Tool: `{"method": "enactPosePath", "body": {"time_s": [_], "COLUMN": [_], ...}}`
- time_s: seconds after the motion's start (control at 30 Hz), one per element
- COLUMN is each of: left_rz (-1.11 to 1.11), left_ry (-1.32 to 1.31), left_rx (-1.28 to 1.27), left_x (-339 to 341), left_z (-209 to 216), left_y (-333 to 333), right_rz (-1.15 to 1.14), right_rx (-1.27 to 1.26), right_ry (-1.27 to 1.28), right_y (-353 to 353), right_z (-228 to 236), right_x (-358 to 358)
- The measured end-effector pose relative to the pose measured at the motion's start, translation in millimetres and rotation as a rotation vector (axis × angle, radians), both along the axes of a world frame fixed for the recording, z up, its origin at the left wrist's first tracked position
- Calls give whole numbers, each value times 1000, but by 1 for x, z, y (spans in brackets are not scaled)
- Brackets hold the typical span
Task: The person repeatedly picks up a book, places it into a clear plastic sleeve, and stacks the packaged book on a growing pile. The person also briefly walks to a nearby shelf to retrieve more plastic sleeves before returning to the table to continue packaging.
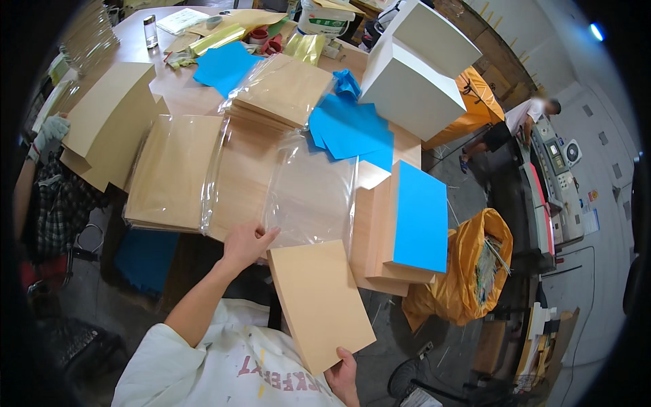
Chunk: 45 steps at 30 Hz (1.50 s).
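Observation:
A thick stack of tan paper sheets (324,298) is tilted in front of my body. My right hand (342,375) grips its lower edge, thumb on top and the other fingers mostly hidden. The stack's far end meets the near edge of a clear plastic bag (313,193) lying flat on the table. At the bag's near left corner my left hand (248,245) is closed, its fingers curled on the film. To the left lies a bagged tan stack (173,173); another bagged pile (281,88) sits farther back.
A blue-topped stack (420,220) stands at the table's right edge, with loose blue sheets (356,129) and a tall white stack (413,85) behind. At left, another person's gloved hand (51,132) touches a tan stack (108,115). An orange sack of scraps (461,278) stands right.

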<state>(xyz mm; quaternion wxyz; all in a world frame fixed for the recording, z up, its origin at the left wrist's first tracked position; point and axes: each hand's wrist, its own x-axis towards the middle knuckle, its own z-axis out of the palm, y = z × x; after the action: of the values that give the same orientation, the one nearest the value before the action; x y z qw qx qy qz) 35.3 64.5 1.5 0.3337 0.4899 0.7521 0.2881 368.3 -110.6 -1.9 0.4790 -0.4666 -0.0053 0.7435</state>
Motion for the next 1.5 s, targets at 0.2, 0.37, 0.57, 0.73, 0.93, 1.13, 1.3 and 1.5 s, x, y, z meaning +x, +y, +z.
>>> {"method": "enactPosePath", "body": {"time_s": [0.2, 0.37, 0.57, 0.73, 0.93, 1.13, 1.3, 1.5], "left_rz": [15, 31, 45, 72, 10, 31, -21, 43], "left_ry": [-692, -803, -1035, -1136, -1082, -1304, -1793, -1678], "left_rx": [36, -17, -94, -17, 112, -106, -180, -184], "left_x": [3, -2, 2, 3, 30, 54, 41, 47], "left_z": [-17, -7, 1, -10, -18, -24, -46, -56], "left_y": [-10, -14, -20, -26, -29, -36, -7, 5], "right_rz": [32, 50, 72, 71, 89, 58, -103, -97], "right_rx": [88, 147, 195, 244, 202, 227, 117, 183], "right_ry": [-16, -28, -95, -165, -183, -119, 117, 287], "right_y": [9, 10, 17, 19, 24, 35, 49, 51], "right_z": [12, 15, 28, 28, 18, 2, 8, 30], "right_x": [-13, -18, -23, -18, -9, -12, -34, -48]}}
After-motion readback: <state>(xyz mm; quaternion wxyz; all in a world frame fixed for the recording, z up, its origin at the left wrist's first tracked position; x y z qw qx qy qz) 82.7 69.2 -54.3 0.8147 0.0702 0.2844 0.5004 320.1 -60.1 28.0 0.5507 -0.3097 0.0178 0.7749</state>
